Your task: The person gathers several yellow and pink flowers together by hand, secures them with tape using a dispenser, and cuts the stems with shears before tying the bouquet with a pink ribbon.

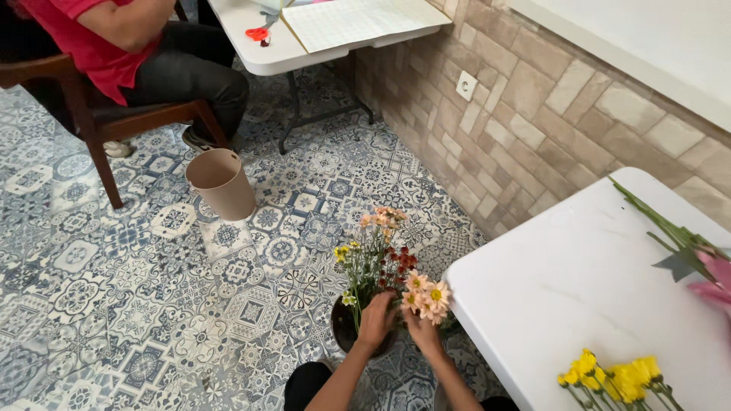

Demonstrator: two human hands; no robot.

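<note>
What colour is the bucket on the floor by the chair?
The bucket is pale beige-pink, seen in the head view.

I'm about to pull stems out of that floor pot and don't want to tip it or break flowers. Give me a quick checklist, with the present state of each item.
1. Both hands at the flowers: ok. Left hand and right hand are in the bunch.
2. Firm grip on stems: cannot tell, fingers are hidden among blooms.
3. Dark pot upright on the tiled floor: ok.
4. White table has bare space: ok, yellow flowers and green stems lie at its edges.
5. Beige bin within reach: not ok, it stands far off beside the seated person.
</note>
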